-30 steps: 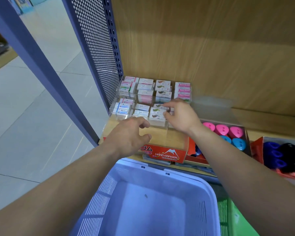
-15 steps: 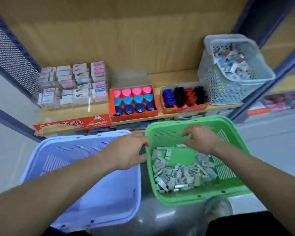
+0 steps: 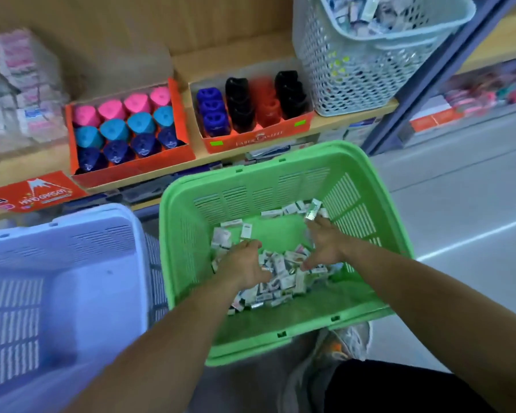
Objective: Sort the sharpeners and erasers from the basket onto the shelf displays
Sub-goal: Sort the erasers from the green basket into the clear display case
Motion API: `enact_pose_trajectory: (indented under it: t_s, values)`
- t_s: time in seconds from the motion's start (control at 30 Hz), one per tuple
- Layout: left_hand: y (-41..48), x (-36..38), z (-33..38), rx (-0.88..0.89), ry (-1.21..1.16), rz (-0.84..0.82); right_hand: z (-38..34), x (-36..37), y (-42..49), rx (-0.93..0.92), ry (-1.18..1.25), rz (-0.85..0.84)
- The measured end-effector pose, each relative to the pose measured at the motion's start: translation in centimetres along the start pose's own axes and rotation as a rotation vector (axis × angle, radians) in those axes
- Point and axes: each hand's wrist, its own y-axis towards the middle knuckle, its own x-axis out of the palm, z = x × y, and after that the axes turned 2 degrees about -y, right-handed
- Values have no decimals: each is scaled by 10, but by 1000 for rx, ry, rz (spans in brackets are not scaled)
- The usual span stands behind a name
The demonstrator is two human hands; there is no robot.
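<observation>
A lilac basket (image 3: 57, 263) at 8 o'clock; sharpeners (image 3: 125, 129) boxed on the shelf (image 3: 221, 64) at 11; left hand (image 3: 245, 263) curled over the erasers (image 3: 280, 272) heaped in the green basket (image 3: 251, 186), centre; right hand (image 3: 325, 242) at the heap's 2 o'clock; cannot tell whether either grip holds anything.

L grip (image 3: 245, 263) & R grip (image 3: 325, 245) are placed on eraser pile (image 3: 283, 272) in green basket (image 3: 280, 335); sharpener boxes (image 3: 125, 129) are set on shelf (image 3: 36, 162) behind.

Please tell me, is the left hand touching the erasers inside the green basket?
Touching. The head view shows the left hand with curled fingers and thumb sunk into the erasers in the green basket.
</observation>
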Motion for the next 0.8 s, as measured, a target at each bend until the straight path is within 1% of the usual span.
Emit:
enact_pose_trajectory:
  t_s: [0.07, 0.13, 0.2, 0.37, 0.47, 0.63, 0.8]
  values:
    - [18, 15, -3, -29, 0, -51, 4, 13, 12, 5, -28, -29]
    - [29, 26, -5, -3, 99, -85, 7, 20, 19, -25, -98, -3]
    - [33, 33, -7, 35, 154, -96, 10, 23, 23, -39, -69, -6]
    - [35, 33, -5, 19, 137, -124, 11, 28, 22, 7, 12, -27]
    - [37, 33, 1, 11, 42, -103, 11, 31, 20, 43, 67, -50]
    - [40, 37, 10, -45, -72, -146, 7, 31, 23, 35, 140, -35]
    - [43, 38, 14, -16, 4, -186, 9, 34, 27, 17, 196, -72]
